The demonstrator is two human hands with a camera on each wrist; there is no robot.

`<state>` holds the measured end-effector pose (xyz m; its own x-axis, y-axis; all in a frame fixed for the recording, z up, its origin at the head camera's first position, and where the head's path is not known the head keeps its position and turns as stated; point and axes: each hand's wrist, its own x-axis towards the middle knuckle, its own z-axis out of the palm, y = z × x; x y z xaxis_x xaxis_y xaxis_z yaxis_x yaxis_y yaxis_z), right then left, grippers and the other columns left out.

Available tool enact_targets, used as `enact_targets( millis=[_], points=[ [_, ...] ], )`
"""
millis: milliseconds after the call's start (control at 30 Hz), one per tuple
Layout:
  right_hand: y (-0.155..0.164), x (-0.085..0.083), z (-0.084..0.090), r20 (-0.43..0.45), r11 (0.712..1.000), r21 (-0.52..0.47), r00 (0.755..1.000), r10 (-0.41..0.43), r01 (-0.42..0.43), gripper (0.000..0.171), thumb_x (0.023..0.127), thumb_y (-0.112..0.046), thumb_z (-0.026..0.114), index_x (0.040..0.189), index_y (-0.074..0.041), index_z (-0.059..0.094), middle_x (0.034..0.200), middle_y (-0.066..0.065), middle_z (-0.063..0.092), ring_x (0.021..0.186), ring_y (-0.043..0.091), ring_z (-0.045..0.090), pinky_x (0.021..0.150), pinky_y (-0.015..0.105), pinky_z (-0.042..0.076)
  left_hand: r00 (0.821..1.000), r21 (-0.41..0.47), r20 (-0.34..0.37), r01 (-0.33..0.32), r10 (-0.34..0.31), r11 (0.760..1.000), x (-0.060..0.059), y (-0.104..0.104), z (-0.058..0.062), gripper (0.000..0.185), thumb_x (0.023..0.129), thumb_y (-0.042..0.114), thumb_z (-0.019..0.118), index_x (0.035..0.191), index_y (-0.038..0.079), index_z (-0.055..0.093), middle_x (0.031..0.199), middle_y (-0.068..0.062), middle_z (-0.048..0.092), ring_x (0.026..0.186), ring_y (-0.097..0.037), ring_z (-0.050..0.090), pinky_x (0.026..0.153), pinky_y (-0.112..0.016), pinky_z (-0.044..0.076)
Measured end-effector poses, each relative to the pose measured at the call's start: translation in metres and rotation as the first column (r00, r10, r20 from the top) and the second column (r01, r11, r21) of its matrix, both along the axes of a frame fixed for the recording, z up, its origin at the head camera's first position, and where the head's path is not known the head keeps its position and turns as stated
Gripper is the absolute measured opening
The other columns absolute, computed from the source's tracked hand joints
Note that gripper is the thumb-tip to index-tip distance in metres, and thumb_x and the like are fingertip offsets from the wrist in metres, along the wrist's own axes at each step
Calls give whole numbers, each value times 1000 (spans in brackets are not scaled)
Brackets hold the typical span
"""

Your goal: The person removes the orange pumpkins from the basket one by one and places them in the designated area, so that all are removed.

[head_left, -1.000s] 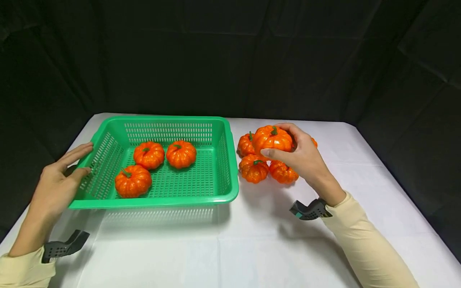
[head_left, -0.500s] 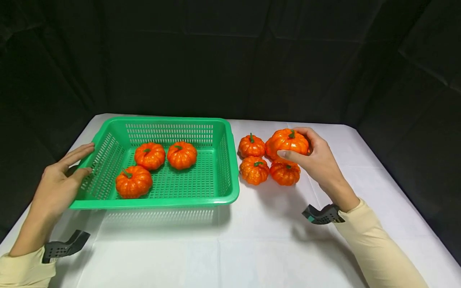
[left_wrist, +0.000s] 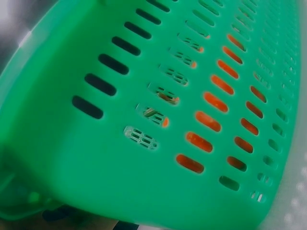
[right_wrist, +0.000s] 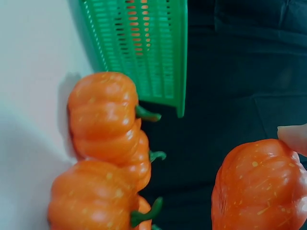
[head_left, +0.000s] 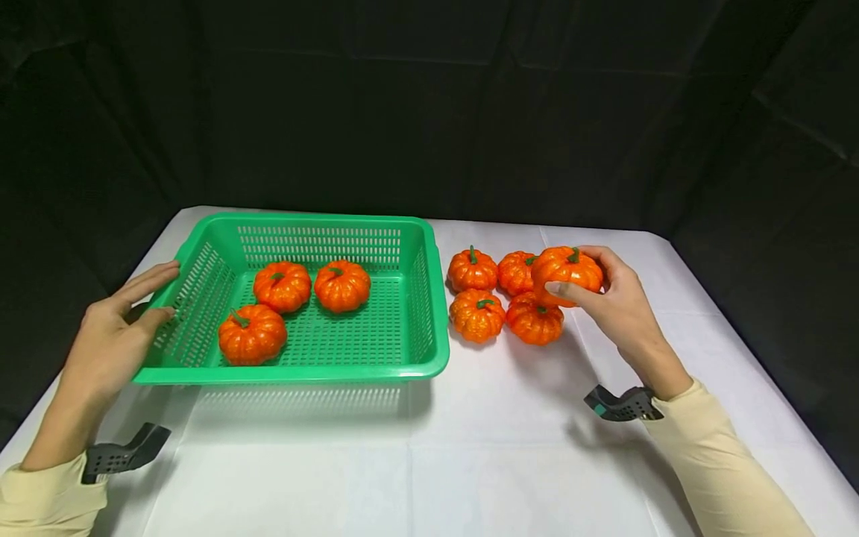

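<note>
My left hand (head_left: 110,335) rests along the left rim of a green slotted plastic basket (head_left: 288,374), fingers extended and thumb at the edge. Three orange toy pumpkins with green stems lie inside: a front-left pumpkin (head_left: 253,335), a back-left pumpkin (head_left: 282,287) and a right-hand pumpkin (head_left: 342,286). My right hand (head_left: 620,302) grips another pumpkin (head_left: 567,274) between thumb and fingers, raised above the table. The right wrist view shows this held pumpkin (right_wrist: 261,187) at lower right. In the left wrist view, the basket wall (left_wrist: 96,163) nearly fills the frame, orange showing through its slots.
Right of the basket sit several more pumpkins, among them a back pumpkin (head_left: 473,270), a front pumpkin (head_left: 477,317) and another by the right hand (head_left: 535,321). A white cloth (head_left: 403,477) covers the table. Black fabric (head_left: 429,112) hangs behind and at both sides.
My right hand has moved right and slightly down with its pumpkin, uncovering more of the pumpkins beneath. My left hand and the basket stay where they were.
</note>
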<state>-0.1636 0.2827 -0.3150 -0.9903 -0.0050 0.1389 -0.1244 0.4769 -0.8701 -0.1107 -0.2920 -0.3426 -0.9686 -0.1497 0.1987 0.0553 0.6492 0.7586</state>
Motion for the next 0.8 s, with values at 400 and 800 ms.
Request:
enact_targets(
  millis=[400, 800],
  points=[
    [30, 2, -17, 36, 993, 54, 994, -104, 102, 66, 97, -34, 73, 148, -3, 47, 136, 9, 53, 115, 22, 50, 85, 15, 47, 999, 11, 14, 30, -30, 999, -1, -2, 4, 50, 109, 17, 49, 159, 16, 46, 166, 0, 36, 150, -31, 30, 111, -36, 25],
    [42, 0, -25, 51, 990, 68, 991, -127, 124, 67, 98, -34, 70, 149, -1, 44, 137, 12, 52, 114, 21, 49, 83, 11, 47, 1000, 31, 13, 23, -24, 999, 1, -3, 0, 50, 109, 16, 47, 159, 14, 46, 167, -1, 34, 153, -31, 24, 121, -51, 18]
  ],
)
